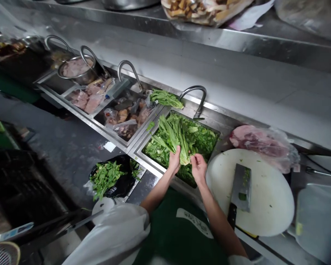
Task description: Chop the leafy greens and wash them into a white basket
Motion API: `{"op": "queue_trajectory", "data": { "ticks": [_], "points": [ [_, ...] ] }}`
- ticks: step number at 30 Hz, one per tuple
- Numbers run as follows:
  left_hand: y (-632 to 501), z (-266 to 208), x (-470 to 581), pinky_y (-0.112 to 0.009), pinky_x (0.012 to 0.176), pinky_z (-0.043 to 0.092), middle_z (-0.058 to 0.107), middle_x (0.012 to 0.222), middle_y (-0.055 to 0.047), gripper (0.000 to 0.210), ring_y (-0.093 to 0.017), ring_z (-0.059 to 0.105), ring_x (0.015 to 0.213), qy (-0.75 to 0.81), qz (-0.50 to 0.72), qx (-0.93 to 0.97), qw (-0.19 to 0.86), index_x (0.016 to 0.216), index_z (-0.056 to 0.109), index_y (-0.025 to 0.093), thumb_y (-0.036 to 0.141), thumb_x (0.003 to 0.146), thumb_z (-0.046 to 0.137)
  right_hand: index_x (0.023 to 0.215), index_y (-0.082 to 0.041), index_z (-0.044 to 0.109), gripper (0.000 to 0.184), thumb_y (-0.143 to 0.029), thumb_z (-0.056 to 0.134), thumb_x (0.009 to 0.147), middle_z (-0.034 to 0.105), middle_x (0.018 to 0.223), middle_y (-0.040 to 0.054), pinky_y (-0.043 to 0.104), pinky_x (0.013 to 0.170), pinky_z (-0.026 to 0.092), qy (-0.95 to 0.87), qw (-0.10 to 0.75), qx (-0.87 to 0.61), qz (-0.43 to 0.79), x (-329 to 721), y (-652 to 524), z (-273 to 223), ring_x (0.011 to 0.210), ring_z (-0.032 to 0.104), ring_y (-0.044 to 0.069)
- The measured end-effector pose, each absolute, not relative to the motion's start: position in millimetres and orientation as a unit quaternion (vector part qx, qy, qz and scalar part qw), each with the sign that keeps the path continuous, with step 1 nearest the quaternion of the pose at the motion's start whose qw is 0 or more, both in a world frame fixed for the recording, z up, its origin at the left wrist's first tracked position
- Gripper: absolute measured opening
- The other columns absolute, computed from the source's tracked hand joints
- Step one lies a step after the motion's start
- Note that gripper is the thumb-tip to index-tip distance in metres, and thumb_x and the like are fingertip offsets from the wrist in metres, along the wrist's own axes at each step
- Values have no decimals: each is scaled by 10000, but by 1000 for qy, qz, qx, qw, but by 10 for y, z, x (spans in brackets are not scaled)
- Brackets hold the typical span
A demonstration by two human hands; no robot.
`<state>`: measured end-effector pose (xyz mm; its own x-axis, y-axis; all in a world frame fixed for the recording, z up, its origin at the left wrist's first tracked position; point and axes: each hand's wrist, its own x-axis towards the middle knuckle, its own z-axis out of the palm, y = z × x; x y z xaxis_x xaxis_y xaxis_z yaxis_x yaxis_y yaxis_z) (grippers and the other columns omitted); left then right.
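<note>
While the left hand (174,161) wraps its grip around a leafy green bunch (173,132) in the middle of the frame, the right hand (199,167) pinches at the bunch's pale end (184,161). The bunch is over a sink (151,162) full of green leaves (206,139). At the right of the frame, a big knife (239,189) with green bits (246,177) on it lies on a round white board (270,198).
</note>
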<state>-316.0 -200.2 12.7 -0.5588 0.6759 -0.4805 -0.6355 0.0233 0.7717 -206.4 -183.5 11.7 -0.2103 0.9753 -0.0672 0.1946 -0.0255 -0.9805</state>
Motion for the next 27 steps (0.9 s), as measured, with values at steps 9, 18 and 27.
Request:
{"op": "queue_trajectory", "data": {
  "ticks": [9,18,27],
  "points": [
    [-1758,181,-2581,-396,789,632,749,1057,-119,710,-290,749,977,531,676,41,509,1222,603,177,731,792,714,916,-214,518,371,-577,593,902,624,737,-15,275,655,488,-467,497,-497,537,-1489,-2115,208,603,568,119],
    [-1386,248,-2107,-351,951,550,705,1199,-126,600,-256,683,1126,562,670,138,466,1258,566,166,473,811,822,967,-192,580,350,-535,606,906,680,741,23,297,691,516,-496,515,-602,356,-440,-2388,511,653,649,161],
    [-1773,-81,-1439,-364,1000,501,647,1139,-86,663,-264,608,1139,593,523,313,526,1134,600,199,112,557,917,866,-210,569,409,-603,640,777,632,727,31,284,635,394,-603,285,-668,329,-366,-1687,290,672,552,189]
  ]
}}
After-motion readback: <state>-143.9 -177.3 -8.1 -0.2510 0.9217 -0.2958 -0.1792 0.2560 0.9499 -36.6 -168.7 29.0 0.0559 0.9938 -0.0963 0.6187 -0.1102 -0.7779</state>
